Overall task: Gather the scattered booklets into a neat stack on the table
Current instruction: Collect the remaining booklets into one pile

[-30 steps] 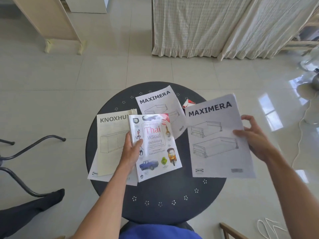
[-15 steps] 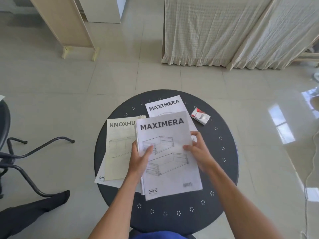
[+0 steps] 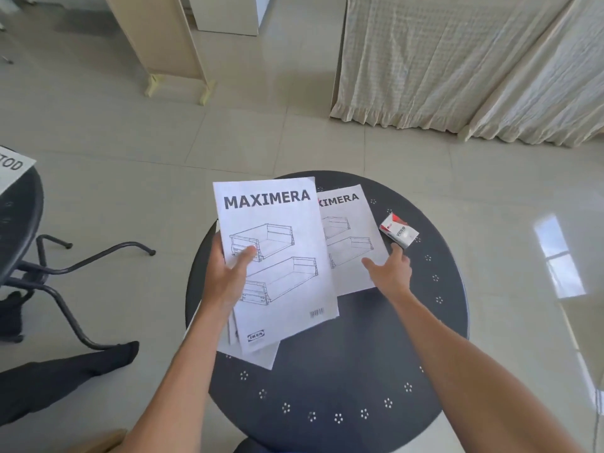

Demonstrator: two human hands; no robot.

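Note:
My left hand [image 3: 228, 276] grips a pile of booklets by its left edge, lifted over the left side of the round dark table [image 3: 343, 371]. A white MAXIMERA booklet [image 3: 281, 266] lies on top of the pile and hides the ones under it; only lower corners stick out. A second MAXIMERA booklet [image 3: 351, 237] lies flat on the table behind and to the right. My right hand [image 3: 390, 273] rests with spread fingers on that booklet's lower right corner, holding nothing.
A small red and white box [image 3: 400, 232] lies on the table just right of the second booklet. A dark chair [image 3: 49, 273] stands at the left with a paper [image 3: 11, 168] on it. Curtains [image 3: 457, 67] hang at the back right. Tiled floor surrounds the table.
My right hand let go of the top MAXIMERA booklet and moved right onto the second one. My left hand lifted the pile, which now covers the KNOXHULT booklet.

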